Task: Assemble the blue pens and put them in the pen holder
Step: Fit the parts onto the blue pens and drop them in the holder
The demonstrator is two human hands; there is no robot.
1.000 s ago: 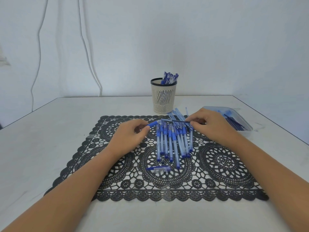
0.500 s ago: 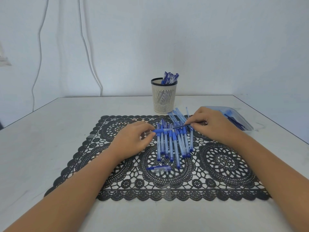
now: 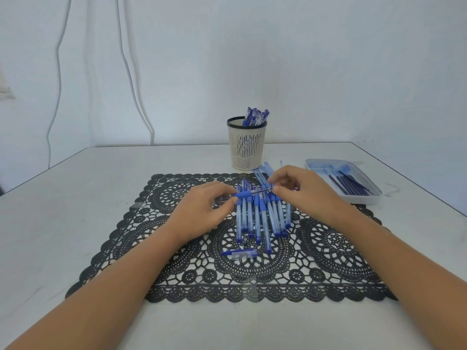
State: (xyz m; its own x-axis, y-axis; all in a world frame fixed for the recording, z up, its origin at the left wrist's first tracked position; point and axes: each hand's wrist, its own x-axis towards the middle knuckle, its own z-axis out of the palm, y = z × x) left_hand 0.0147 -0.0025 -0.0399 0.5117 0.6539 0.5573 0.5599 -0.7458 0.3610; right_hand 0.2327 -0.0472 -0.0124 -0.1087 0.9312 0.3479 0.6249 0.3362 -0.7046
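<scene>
My left hand [image 3: 202, 208] grips a blue pen barrel [image 3: 243, 195] held crosswise above a row of several blue pen barrels [image 3: 262, 218] lying on the black lace mat [image 3: 177, 261]. My right hand [image 3: 300, 192] pinches a thin dark refill [image 3: 264, 190] whose other end sits in the barrel's mouth. A loose pen cap [image 3: 240, 253] and a small dark tip piece [image 3: 245, 240] lie on the mat in front of the row. The beige mesh pen holder [image 3: 247, 147] stands behind, with several finished blue pens [image 3: 255, 117] sticking out.
A shallow white tray [image 3: 364, 197] at the right holds several dark blue refills [image 3: 350, 184]. More barrels [image 3: 262, 170] fan out near the holder's base. The white table's right edge runs close past the tray; white cables hang on the wall.
The refill has slid further into the barrel as my right hand moved left towards my left hand. The barrel dropped slightly lower over the row.
</scene>
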